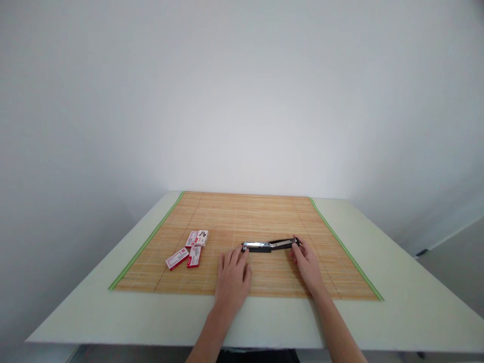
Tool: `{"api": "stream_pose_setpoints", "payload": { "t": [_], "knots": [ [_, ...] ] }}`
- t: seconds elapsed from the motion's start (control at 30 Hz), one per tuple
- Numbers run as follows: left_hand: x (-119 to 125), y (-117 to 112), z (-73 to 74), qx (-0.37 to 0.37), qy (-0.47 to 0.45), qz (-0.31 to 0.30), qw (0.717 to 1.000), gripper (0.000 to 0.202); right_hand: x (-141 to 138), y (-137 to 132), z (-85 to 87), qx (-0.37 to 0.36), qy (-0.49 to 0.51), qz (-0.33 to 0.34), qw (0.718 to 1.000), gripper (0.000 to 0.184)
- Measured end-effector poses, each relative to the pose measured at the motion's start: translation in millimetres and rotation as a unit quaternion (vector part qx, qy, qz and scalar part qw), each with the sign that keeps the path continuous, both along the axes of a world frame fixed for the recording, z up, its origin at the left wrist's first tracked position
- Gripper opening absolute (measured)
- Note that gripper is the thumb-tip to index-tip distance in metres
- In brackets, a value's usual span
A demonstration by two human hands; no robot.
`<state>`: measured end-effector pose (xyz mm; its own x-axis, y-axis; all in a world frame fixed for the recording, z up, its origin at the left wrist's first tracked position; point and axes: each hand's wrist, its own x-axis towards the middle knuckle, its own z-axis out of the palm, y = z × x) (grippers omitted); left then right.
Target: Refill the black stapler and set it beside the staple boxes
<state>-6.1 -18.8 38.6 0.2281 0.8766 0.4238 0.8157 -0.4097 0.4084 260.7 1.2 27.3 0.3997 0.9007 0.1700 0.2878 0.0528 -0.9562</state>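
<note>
A black stapler (257, 247) lies folded wide open on the bamboo mat, its silver staple channel showing on the left half. My left hand (232, 277) rests on the mat with index finger and thumb closed on the stapler's left end. At the other end, my right hand (307, 264) pinches the tip of the swung-back top arm between thumb and fingers. That arm tilts slightly upward to the right. Several small red-and-white boxes (177, 258) lie in a loose cluster left of my left hand, some touching or overlapping.
The bamboo mat (249, 212) with green side edges covers the middle of a white table (91, 312). A plain wall (242, 101) stands behind the table's far edge. The table's front edge runs beneath my forearms.
</note>
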Motion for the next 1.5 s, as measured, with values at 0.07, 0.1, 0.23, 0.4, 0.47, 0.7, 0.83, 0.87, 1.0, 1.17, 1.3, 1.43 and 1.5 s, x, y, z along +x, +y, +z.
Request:
{"api": "stream_pose_setpoints", "payload": {
  "t": [0.07,0.1,0.23,0.4,0.47,0.7,0.83,0.87,1.0,1.17,1.3,1.43,1.5],
  "knots": [
    [-10.9,-2.5,2.5,0.008,-0.012,0.034,0.999,0.04,0.4,0.1,-0.2,-0.001,0.005,-0.005,1.0,0.076],
    [-19.4,-4.4,4.0,0.014,-0.018,0.07,0.997,0.038,0.9,0.2,-0.9,-0.001,0.009,-0.008,1.0,0.078],
    [-67.0,-11.1,9.3,0.019,-0.012,0.288,0.957,0.041,1.8,0.1,-5.0,0.009,0.03,-0.007,0.999,0.079],
    [-103.3,-9.4,12.1,-0.044,0.042,0.361,0.931,0.044,-0.2,1.0,-2.1,0.019,0.048,-0.007,0.999,0.077],
    [-100.4,-10.5,13.4,-0.062,0.053,0.35,0.933,0.038,0.1,0.2,2.3,0.017,0.062,-0.006,0.998,0.077],
    [-50.9,-28.7,14.8,-0.117,0.02,0.143,0.982,0.026,-9.7,-39.4,6.4,-0.069,0.103,-0.041,0.992,0.081],
    [-29.3,-16.0,15.8,-0.128,-0.005,-0.03,0.991,0.032,-44.0,-69.2,12.2,-0.146,0.17,0.093,0.97,0.073],
    [-26.3,-10.0,16.4,-0.127,-0.012,-0.057,0.99,0.033,-52.6,-72.9,16.0,-0.165,0.19,0.142,0.957,0.068],
    [-19.9,11.3,16.6,-0.123,-0.037,-0.125,0.984,0.038,-71.2,-73.2,33.1,-0.21,0.252,0.239,0.914,0.051],
    [-17.5,18.0,11.8,-0.121,-0.047,-0.136,0.982,0.037,-67.4,-66.7,40.6,-0.246,0.273,0.232,0.901,0.049],
    [-18.4,17.6,11.4,-0.135,-0.06,-0.139,0.979,0.035,-60.4,-64.5,38.4,-0.27,0.272,0.229,0.895,0.048],
    [-19.5,17.8,12.6,-0.136,-0.073,-0.143,0.978,0.038,-58.6,-61.2,41.6,-0.275,0.262,0.229,0.896,0.047],
    [-19.5,17.7,12.7,-0.135,-0.075,-0.144,0.977,0.038,-60.6,-60.3,46.4,-0.288,0.27,0.238,0.888,0.047]
  ]
}}
